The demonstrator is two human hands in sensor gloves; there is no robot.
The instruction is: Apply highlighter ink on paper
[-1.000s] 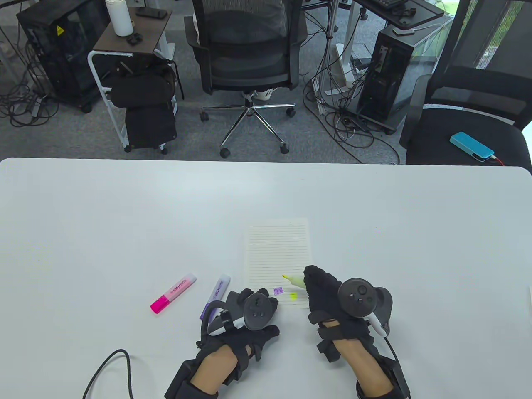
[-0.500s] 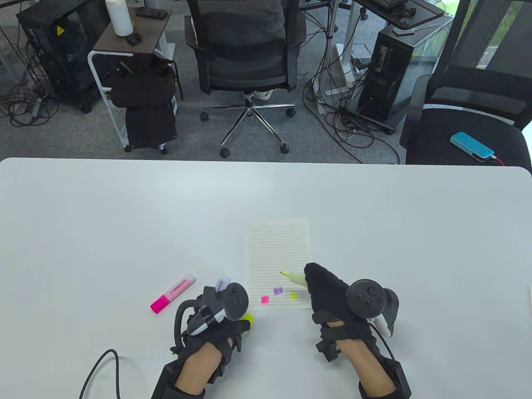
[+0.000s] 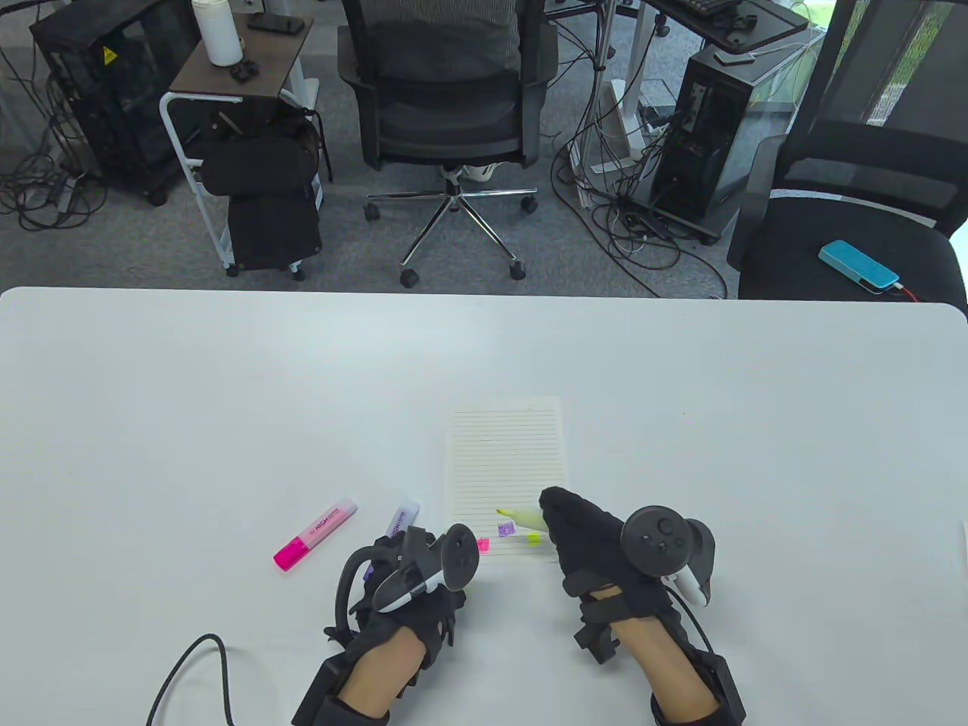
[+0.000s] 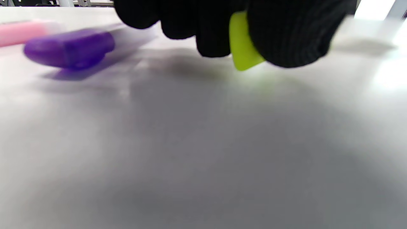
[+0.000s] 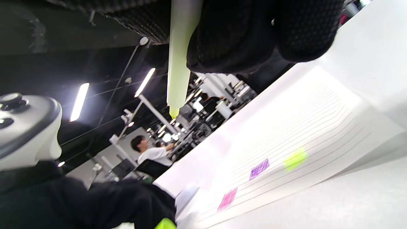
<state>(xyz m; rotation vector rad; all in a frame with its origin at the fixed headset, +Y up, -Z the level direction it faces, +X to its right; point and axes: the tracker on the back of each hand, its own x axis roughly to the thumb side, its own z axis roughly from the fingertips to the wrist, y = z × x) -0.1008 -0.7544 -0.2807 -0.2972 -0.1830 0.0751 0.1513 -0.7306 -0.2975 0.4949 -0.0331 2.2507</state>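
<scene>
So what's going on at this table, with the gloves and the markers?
A person in sensor gloves is marking a lined sheet of paper with highlighters. The right hand holds an uncapped yellow highlighter, its tip just above the sheet near three small patches: pink, purple and yellow. The left hand pinches the yellow cap beside the paper's lower left corner. A pink highlighter and a purple highlighter lie capped to the left.
</scene>
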